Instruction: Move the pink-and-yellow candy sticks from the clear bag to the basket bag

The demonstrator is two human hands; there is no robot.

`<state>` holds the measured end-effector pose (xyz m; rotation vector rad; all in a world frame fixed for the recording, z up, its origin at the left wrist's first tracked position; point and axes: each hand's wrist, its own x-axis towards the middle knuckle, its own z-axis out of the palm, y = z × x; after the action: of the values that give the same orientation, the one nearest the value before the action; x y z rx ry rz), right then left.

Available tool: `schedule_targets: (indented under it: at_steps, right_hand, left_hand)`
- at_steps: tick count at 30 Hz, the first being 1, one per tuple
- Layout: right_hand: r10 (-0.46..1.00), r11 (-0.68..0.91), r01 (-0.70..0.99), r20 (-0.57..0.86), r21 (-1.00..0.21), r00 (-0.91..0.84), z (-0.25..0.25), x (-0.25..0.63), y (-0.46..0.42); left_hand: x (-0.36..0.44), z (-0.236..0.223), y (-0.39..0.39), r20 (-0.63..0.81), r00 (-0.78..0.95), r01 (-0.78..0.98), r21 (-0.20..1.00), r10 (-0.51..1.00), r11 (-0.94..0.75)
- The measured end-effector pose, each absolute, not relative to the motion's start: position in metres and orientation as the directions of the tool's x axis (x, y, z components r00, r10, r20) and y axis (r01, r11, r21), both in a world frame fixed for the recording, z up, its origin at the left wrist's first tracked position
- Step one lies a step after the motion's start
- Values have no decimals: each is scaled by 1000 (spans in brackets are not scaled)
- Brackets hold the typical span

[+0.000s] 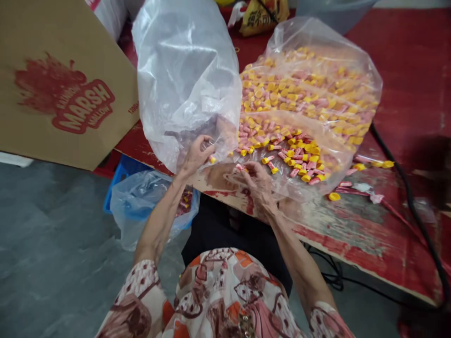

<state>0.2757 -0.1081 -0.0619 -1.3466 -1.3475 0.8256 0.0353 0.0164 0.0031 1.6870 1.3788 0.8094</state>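
Note:
My left hand (196, 156) pinches the lower edge of an upright clear plastic bag (185, 80), and a small yellow-tipped sweet (212, 159) sits just by its fingertips. My right hand (259, 188) rests on the front of a large clear plastic bag (310, 89), which holds several dozen pink-and-yellow wrapped sweets. Its fingertips pinch one pink-and-yellow sweet (241, 168). Sweets spill in a heap (292, 157) at that bag's open front.
A cardboard marshmallow carton (63, 94) leans at the left. Below the red, worn table edge (352, 239), a blue crate (121, 180) holds a plastic bag of sweets. Loose sweets (359, 165), a yellow cap (334, 196) and a black cable (405, 197) lie on the table's right.

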Motion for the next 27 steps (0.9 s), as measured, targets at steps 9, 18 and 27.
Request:
schedule_targets:
  at_steps: [9, 18, 27]
  right_hand:
    - [964, 242, 354, 265, -903, 17, -61, 264, -128]
    - [905, -38, 697, 271, -716, 327, -86, 331, -121]
    - [927, 97, 590, 289, -802, 239, -77, 319, -123]
  left_hand:
    - [55, -6, -46, -13, 535, 503, 808, 845, -307]
    - [77, -26, -48, 8, 637, 685, 453, 771, -570]
    - [71, -16, -34, -52, 628, 686, 508, 776, -521]
